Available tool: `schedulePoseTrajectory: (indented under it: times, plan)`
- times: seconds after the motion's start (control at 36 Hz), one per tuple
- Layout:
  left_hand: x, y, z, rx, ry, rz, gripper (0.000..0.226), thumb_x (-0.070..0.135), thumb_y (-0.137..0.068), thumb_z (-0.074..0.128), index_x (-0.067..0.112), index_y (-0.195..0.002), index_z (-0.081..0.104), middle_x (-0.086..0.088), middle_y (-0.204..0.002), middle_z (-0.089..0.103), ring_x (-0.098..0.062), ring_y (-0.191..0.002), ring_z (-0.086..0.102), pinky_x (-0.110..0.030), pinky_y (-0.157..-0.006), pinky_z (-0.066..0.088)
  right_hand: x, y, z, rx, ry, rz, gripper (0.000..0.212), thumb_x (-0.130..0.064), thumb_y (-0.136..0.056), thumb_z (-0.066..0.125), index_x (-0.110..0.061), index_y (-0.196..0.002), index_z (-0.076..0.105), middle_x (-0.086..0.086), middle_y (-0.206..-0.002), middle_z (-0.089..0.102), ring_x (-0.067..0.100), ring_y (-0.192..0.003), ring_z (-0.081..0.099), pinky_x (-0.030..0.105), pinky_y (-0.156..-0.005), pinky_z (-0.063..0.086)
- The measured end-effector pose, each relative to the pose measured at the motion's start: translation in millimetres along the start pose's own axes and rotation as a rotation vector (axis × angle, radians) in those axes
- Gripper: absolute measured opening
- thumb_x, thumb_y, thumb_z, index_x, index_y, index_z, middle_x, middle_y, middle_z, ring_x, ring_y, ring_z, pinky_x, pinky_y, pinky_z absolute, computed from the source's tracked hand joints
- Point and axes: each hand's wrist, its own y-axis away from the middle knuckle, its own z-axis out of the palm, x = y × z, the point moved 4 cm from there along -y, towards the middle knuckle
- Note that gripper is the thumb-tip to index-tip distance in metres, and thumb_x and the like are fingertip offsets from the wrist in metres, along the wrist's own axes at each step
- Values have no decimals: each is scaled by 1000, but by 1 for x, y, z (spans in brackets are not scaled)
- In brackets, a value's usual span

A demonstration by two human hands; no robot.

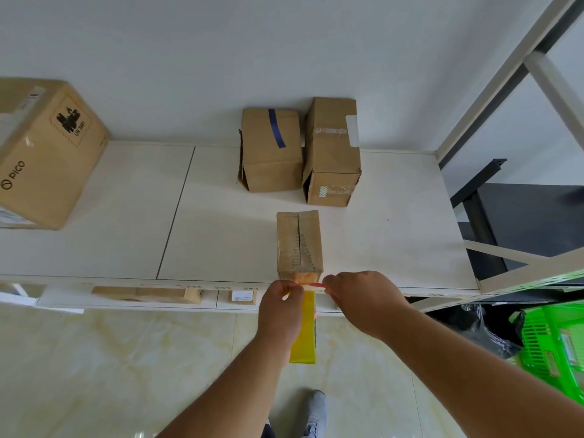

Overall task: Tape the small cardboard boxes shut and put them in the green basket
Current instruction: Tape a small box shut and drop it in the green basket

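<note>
A large PICO carton [47,153] stands far to the left of the small cardboard box [299,245], at the back of the white table [126,216]. Below the table's front edge, left of the box, flattened cardboard [147,294] lies on a lower ledge. The left hand [279,311] sits just in front of the box's near end, fingers curled and pinching a strip of yellow tape [304,330] that hangs down toward the floor. The box itself rests at the table's front edge, its top seam running away from the person. Behind it stand two more brown boxes, one with a blue tape stripe [271,150] and one with clear tape [331,150], touching side by side. The right hand [363,298], just right of the box's near end, grips a red-tipped object; what it is I cannot tell. The green basket [553,346] sits on the floor, well right of the box.
</note>
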Motion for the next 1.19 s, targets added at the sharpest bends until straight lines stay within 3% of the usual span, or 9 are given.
schedulePoseTrajectory:
  times: [0.17,0.25,0.33,0.42,0.53,0.69,0.78,0.92,1.19]
  plan:
    - [-3,-4,-1,4,-29,36,17,39,-101,49,29,-105,62,3,-108,67,-17,-96,65,-36,-88,56,2,-6,9,-66,44,45,29,-11,-101,45,-24,-126,55,-1,-102,66,27,-88,66,34,-67,47]
    - [-1,-3,-1,-19,-15,49,15,34,-103,49,26,-108,61,3,-100,66,-4,-68,68,-21,-61,49,12,-3,15,-117,61,119,31,-7,-97,47,-22,-124,55,0,-106,65,28,-95,66,33,-67,42]
    - [-2,-3,-1,-39,7,54,14,33,-102,51,24,-104,61,2,-94,66,2,-54,65,-21,-56,47,30,5,21,-142,69,205,28,-8,-96,47,-22,-118,56,-1,-105,64,28,-95,67,32,-67,39]
    - [-2,-6,-3,-31,2,57,15,35,-101,53,23,-102,62,1,-96,66,-1,-59,66,-23,-59,49,49,7,25,-99,77,281,22,-13,-98,46,-24,-115,56,-4,-103,62,23,-92,67,31,-65,40]
    - [-6,-9,-4,-20,0,49,14,39,-98,55,27,-95,63,1,-102,67,-19,-90,67,-39,-80,59,70,-1,23,-14,8,365,20,-22,-105,44,-23,-119,57,-3,-110,61,19,-99,64,31,-68,44]
    - [-5,-10,-5,-10,-36,61,21,47,-99,52,29,-96,62,5,-104,68,-19,-95,67,-40,-86,59,74,-15,17,51,-215,379,42,-25,-105,44,-16,-145,43,5,-130,55,25,-122,51,39,-99,49]
    - [-5,-9,-6,-8,-27,57,21,47,-98,53,29,-95,63,5,-103,68,-20,-96,67,-44,-89,58,51,-14,1,263,-281,253,52,-30,-104,45,-19,-155,38,2,-152,49,25,-138,44,41,-114,39]
    - [-4,-11,-6,21,-77,109,15,38,-99,54,27,-93,63,9,-96,65,-12,-92,62,-30,-80,50,5,-20,-9,451,-218,-60,63,-65,-97,42,-22,-140,58,-2,-141,60,24,-132,52,42,-109,43]
    - [-5,-14,-7,4,-124,138,17,37,-100,53,27,-101,66,9,-99,67,-11,-94,62,-23,-71,43,-9,-47,4,422,-113,-1,66,-73,-82,58,-24,-126,67,-2,-126,62,27,-119,52,44,-94,51]
